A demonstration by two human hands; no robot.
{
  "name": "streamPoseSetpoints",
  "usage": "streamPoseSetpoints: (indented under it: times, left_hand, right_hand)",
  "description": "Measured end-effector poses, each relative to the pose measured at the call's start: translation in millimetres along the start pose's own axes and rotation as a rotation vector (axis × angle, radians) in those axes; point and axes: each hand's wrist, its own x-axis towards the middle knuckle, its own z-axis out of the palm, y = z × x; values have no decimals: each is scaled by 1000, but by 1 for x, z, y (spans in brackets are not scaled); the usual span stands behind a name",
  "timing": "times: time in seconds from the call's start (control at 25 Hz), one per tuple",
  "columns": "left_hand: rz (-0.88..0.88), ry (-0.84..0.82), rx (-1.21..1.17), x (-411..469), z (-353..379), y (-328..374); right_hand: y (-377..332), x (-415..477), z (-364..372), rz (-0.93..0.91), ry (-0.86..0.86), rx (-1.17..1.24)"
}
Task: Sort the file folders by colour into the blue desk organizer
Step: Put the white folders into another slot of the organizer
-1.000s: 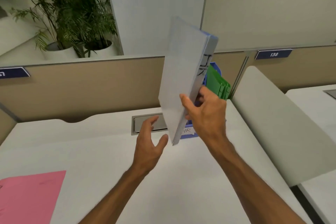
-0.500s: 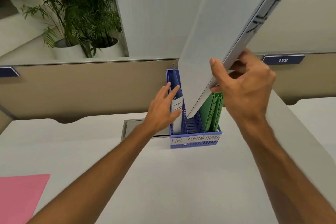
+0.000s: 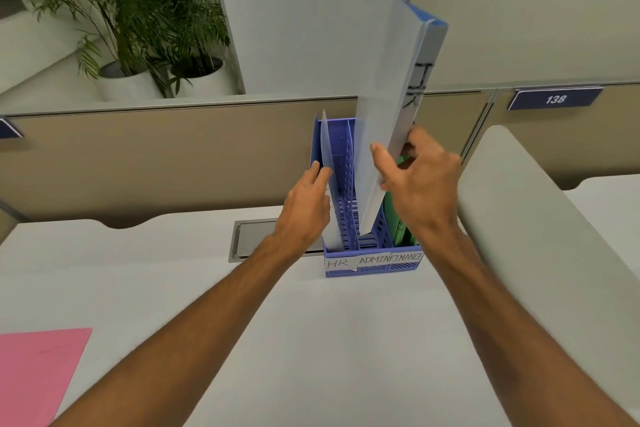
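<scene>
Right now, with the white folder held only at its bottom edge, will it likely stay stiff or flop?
The white folder stands nearly upright from the right hand without sagging, so it is probably fairly stiff. Its top sheet curls slightly, suggesting thin, light covers. One-handed pinching suggests little weight.

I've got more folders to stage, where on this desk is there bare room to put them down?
The desk is bare between the two forearms, in front of the blue organizer, and also left of it, between the pink folder and the cable hatch. It is crowded at the organizer, where both hands work.
</scene>
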Motion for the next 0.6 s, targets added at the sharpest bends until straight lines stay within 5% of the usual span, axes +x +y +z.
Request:
streamPoseSetpoints:
  times: [0.12,0.6]
  left_hand:
    - [-6,-18,12,2,-1,-2]
    - [-31,-45,93,8,12,-7]
  right_hand:
    - [9,-7,16,28,-47,-29]
    - [-26,-19,-18,-156,197,21]
